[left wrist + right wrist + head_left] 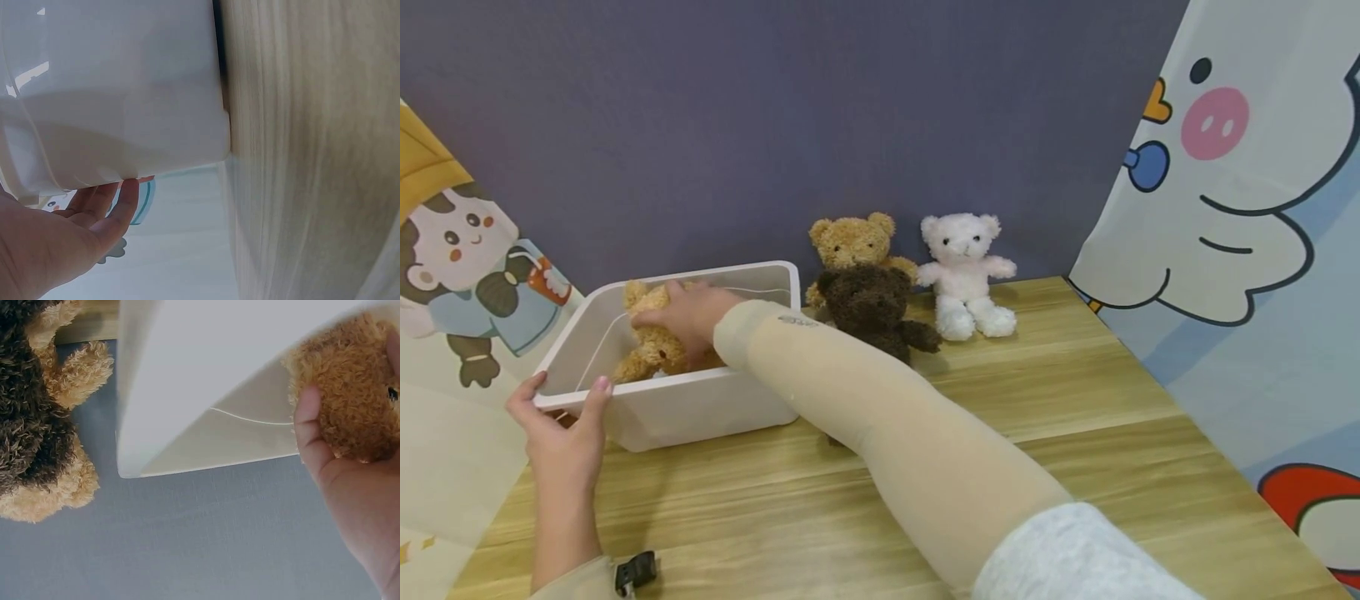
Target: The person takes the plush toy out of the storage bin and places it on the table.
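Observation:
At the left of the table is a white plastic bin (700, 410). My left hand (567, 446) grips its near left corner, thumb at the rim. In the left wrist view, the left hand's fingers (128, 203) lie along the bin's outer wall (125, 100). My right hand (692, 317) reaches inside the bin and holds a tan teddy bear (658, 346). The right wrist view shows the thumb and fingers around the bear's fluffy head (350, 387), one dark eye visible. Part of the bear is hidden behind the hand and the bin's wall.
Right of the bin, a dark brown teddy bear (868, 308) sits in front of another tan bear (852, 242). A white teddy bear (964, 271) sits further right, by the grey back panel (850, 108). Cartoon-printed panels flank the wooden table (760, 517).

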Demonstrator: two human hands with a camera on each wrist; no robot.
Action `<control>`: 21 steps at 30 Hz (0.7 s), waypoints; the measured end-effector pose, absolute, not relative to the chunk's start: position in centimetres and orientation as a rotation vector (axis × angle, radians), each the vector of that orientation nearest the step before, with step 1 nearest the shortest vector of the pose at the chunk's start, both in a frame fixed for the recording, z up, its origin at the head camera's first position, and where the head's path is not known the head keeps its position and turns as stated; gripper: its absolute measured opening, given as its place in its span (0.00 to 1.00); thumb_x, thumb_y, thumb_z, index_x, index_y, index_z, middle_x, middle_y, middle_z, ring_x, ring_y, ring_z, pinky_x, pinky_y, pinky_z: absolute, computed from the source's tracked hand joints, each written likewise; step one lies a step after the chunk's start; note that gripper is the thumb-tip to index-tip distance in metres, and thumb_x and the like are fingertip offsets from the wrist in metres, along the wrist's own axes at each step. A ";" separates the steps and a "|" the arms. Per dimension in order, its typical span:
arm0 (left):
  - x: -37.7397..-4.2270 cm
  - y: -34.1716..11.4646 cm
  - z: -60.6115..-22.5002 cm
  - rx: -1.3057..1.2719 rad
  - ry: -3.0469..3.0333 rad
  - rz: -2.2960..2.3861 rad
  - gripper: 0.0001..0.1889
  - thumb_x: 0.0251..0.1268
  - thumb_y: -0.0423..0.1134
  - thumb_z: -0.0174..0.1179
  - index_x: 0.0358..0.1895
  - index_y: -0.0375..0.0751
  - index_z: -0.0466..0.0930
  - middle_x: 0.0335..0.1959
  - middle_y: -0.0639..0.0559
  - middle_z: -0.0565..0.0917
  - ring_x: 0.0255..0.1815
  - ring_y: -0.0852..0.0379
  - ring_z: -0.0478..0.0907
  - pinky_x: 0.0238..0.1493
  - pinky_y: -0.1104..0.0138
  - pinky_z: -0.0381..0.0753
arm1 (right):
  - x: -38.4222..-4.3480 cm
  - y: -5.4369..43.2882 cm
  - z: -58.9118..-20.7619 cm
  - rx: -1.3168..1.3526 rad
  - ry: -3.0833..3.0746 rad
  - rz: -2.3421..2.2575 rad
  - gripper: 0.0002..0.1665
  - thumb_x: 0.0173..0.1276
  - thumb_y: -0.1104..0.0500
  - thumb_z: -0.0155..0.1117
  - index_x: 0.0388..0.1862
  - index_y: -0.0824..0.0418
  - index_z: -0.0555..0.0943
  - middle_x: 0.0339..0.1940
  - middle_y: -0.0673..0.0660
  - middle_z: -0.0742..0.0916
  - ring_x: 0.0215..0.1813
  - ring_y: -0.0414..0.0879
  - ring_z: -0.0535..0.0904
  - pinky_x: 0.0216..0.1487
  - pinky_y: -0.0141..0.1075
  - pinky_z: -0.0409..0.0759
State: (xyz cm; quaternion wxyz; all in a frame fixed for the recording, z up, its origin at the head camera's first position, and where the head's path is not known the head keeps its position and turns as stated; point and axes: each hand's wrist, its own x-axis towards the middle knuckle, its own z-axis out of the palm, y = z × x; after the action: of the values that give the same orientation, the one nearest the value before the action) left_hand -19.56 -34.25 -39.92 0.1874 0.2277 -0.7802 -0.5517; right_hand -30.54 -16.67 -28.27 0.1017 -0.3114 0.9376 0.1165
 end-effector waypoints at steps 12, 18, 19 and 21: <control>-19.7 -34.1 -40.2 0.622 -2.188 -1.573 0.42 0.74 0.55 0.64 0.81 0.75 0.46 0.77 0.43 0.68 0.69 0.57 0.72 0.74 0.66 0.74 | -34.1 -14.5 -28.5 -1.159 2.764 0.162 0.52 0.71 0.31 0.67 0.81 0.10 0.45 0.91 0.52 0.53 0.79 0.50 0.72 0.74 0.39 0.76; -19.6 -34.3 -40.2 0.623 -2.166 -1.584 0.41 0.73 0.53 0.65 0.80 0.75 0.48 0.70 0.53 0.72 0.65 0.59 0.73 0.63 0.75 0.74 | -34.1 -12.3 -26.7 -1.298 2.858 -0.177 0.56 0.72 0.36 0.70 0.85 0.17 0.44 0.82 0.46 0.64 0.64 0.42 0.76 0.59 0.34 0.80; -19.6 -34.4 -40.2 0.623 -2.163 -1.581 0.41 0.73 0.53 0.66 0.80 0.74 0.48 0.68 0.55 0.72 0.64 0.59 0.73 0.61 0.77 0.74 | -34.1 -12.0 -26.4 -1.327 2.856 -0.284 0.56 0.72 0.38 0.72 0.86 0.20 0.46 0.82 0.46 0.65 0.64 0.41 0.75 0.59 0.32 0.79; -19.5 -34.5 -40.2 0.619 -2.162 -1.577 0.41 0.73 0.53 0.65 0.80 0.74 0.48 0.67 0.55 0.72 0.64 0.59 0.74 0.56 0.80 0.74 | -34.0 -11.3 -26.0 -1.357 2.838 -0.500 0.56 0.71 0.43 0.74 0.87 0.26 0.50 0.84 0.45 0.62 0.71 0.40 0.73 0.62 0.30 0.77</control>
State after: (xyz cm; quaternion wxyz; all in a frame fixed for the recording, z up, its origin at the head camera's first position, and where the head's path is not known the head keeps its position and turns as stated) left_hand -19.53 -34.49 -40.22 0.1963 0.2208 -0.7719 -0.5629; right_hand -33.97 -11.32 -26.02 -0.0220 -0.4260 0.8907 -0.1571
